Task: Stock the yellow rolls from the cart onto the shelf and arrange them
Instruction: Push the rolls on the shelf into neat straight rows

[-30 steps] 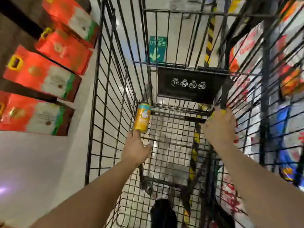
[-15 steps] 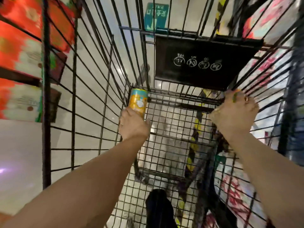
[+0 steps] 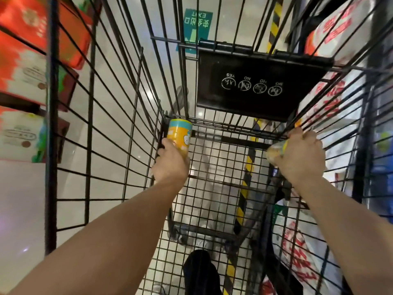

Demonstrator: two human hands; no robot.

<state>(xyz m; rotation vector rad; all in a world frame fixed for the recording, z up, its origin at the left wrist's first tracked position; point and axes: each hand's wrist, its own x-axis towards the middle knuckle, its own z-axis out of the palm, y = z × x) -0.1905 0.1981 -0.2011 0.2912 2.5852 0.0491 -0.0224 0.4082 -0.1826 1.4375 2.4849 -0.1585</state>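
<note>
Head view, looking down into the wire cart [image 3: 131, 103]. L: my left hand [image 3: 170, 162] is gripping a yellow roll [image 3: 179, 137] by its lower half, fingers wrapping it. The roll is standing near-upright, teal band on top, in the far-left corner of the basket, just beside the wire wall. R: my right hand [image 3: 299, 156] is curling round a second yellow roll [image 3: 276, 151], mostly hidden & blurred, at the far-right corner. A black flap [image 3: 255, 103] w/ four round icons is hanging above both. Red boxes [image 3: 23, 67] are showing thru the wires at left, white-and-red bags [image 3: 331, 107] at right.
</note>
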